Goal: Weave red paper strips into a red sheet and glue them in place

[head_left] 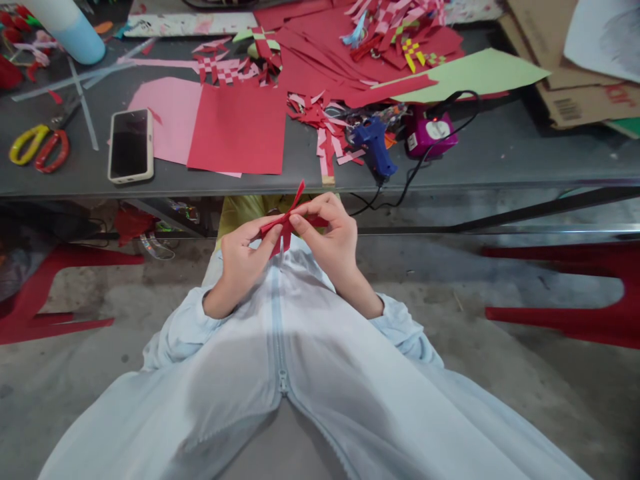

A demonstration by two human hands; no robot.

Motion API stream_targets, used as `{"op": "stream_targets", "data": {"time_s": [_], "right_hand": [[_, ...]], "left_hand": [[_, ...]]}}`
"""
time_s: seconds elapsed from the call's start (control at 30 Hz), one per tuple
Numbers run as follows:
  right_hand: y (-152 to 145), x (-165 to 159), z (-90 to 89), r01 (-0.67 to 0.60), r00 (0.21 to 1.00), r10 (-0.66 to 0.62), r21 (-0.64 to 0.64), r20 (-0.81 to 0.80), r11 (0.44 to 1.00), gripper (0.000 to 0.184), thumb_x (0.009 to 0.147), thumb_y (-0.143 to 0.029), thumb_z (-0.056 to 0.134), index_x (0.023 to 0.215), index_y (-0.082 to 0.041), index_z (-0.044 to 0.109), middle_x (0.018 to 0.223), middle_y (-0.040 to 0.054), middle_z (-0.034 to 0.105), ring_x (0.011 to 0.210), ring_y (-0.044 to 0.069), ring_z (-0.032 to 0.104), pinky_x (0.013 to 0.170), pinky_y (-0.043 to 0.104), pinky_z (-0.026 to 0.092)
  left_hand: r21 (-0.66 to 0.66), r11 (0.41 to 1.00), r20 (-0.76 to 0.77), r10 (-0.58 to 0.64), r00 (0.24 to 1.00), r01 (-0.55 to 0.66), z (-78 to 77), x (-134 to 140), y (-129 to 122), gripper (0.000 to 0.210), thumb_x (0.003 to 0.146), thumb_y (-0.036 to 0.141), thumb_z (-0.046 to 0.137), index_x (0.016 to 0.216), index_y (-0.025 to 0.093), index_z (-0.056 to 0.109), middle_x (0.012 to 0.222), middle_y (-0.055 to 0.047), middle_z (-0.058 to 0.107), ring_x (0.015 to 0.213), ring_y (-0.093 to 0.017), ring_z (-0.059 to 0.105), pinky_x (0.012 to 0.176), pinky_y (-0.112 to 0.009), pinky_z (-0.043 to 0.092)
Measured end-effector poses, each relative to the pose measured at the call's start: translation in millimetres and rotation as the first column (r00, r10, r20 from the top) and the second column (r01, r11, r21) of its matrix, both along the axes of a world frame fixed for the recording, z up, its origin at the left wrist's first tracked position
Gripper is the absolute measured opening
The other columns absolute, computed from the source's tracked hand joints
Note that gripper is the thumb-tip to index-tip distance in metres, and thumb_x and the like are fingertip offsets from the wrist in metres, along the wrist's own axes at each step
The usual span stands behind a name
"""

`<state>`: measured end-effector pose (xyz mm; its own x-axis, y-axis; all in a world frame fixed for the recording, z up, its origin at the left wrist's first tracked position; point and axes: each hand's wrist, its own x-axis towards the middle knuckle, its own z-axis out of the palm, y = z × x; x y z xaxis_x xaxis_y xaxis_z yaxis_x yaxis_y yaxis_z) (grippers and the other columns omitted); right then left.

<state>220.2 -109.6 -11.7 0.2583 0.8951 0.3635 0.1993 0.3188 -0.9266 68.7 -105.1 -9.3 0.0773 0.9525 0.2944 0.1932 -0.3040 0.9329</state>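
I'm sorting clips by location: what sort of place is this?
Probably a paper-craft workspace, judging by the blue glue gun, scissors and red paper sheet on the table.

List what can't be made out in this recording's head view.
Head view: middle of the red paper strips, partly hidden by the left grip and right grip.
Head view: upper end of the white-and-blue container, cut off by the top edge.
Head view: small print on the purple box, too small.
Head view: white sheet, cut off by the right edge.

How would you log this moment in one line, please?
left hand: pinching red paper strips; right hand: pinching them too; blue glue gun: on table
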Motion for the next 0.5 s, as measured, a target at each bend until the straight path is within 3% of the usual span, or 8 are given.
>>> {"op": "stream_targets", "data": {"time_s": [0.33,0.5], "right_hand": [[-0.6,-0.4,1.3,0.012,0.998,-0.009,-0.038,0.063,0.999,0.007,0.084,-0.030,0.072,0.081,-0.024,0.075,0.079,0.0010,0.064,0.078,0.017,0.060,0.067,0.033,0.052],[-0.7,1.0,-0.1,-0.016,0.995,0.019,-0.034,0.094,0.999,0.008,0.086,-0.030,0.070,0.084,-0.025,0.076,0.079,0.0012,0.064,0.079,0.017,0.060,0.071,0.035,0.053]], "left_hand": [[0.029,0.999,-0.034,-0.022,0.999,0.023,0.7,-2.4,0.0,0.018,0.091,0.034,0.071,0.105,0.027,0.081,0.101,-0.002,0.081,0.088,-0.017,0.077,0.083,-0.026,0.061],[-0.030,0.999,0.031,-0.030,0.999,0.031,-0.7,-1.9,0.7,0.019,0.089,0.038,0.073,0.103,0.028,0.081,0.100,-0.004,0.081,0.088,-0.018,0.077,0.081,-0.028,0.061]]}}
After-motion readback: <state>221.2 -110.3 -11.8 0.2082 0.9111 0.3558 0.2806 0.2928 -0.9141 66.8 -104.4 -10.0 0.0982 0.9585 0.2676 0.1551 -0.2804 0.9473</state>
